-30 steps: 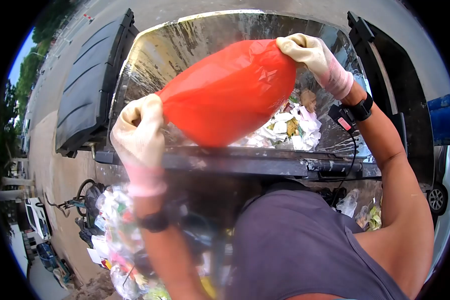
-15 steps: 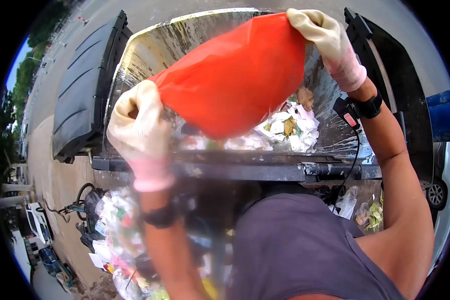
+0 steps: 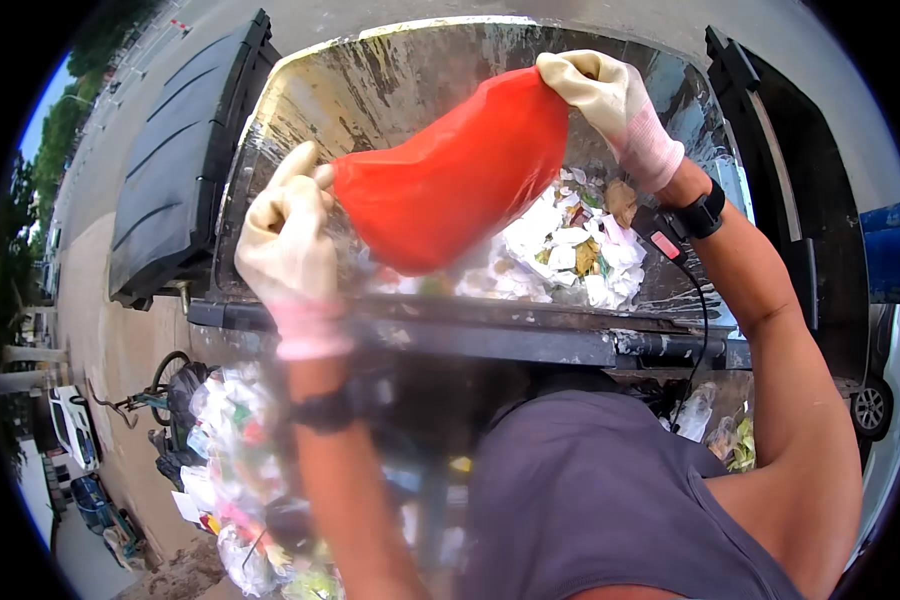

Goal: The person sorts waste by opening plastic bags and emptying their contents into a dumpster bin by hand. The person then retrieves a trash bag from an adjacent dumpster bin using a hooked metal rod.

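A red plastic bag point(image 3: 455, 175) hangs between my two gloved hands, over the open dumpster point(image 3: 370, 60). At the bag's upper right corner my right hand point(image 3: 600, 95) is closed in a pinch. My left hand point(image 3: 292, 225) has the bag's left corner at its fingertips, one finger stretched upward and the others curled. Both gloves are cream-coated with pink cuffs. Below the bag, crumpled white paper and mixed litter point(image 3: 580, 245) lie in the dumpster, partly hidden by the bag. What the bag holds, if anything, cannot be seen.
Black lids stand open at the left point(image 3: 185, 160) and right point(image 3: 760, 150). The dumpster's dark front rim point(image 3: 530, 335) runs before my body. A heap of bagged rubbish point(image 3: 235, 440) lies at lower left, near a bicycle point(image 3: 160, 395). A cable point(image 3: 705, 320) hangs by my right arm.
The bag has come down a little and hangs slacker. My right hand has moved down and left. On my left hand a finger has straightened upward.
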A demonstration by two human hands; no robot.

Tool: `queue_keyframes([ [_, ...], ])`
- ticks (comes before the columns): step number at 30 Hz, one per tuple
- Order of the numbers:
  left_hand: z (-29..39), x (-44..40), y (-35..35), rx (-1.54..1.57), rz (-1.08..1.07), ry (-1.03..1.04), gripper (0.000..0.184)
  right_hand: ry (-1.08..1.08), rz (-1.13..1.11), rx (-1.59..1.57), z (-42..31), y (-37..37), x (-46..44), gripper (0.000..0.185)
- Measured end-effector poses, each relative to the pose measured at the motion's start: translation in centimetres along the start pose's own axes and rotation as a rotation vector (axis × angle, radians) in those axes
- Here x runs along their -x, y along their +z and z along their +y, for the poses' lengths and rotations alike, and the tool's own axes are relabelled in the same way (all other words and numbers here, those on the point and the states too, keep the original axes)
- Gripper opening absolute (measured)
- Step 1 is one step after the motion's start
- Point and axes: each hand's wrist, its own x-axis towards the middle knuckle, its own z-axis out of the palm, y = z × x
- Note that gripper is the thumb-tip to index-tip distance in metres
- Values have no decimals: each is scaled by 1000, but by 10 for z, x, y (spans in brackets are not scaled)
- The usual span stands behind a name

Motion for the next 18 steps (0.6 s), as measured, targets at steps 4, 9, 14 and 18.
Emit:
queue_keyframes([
  [4,-25,-3,-11,-39,-85,-144,29,301,-248,166,39,27,6,35],
  [9,-11,9,-4,-113,-184,77,40,250,-97,-122,27,29,11,27],
  [14,-57,8,22,-786,-359,556,84,-370,-335,361,26,11,5,23],
  [18,-65,10,53,-879,-435,609,80,-203,-433,173,-13,15,13,19],
])
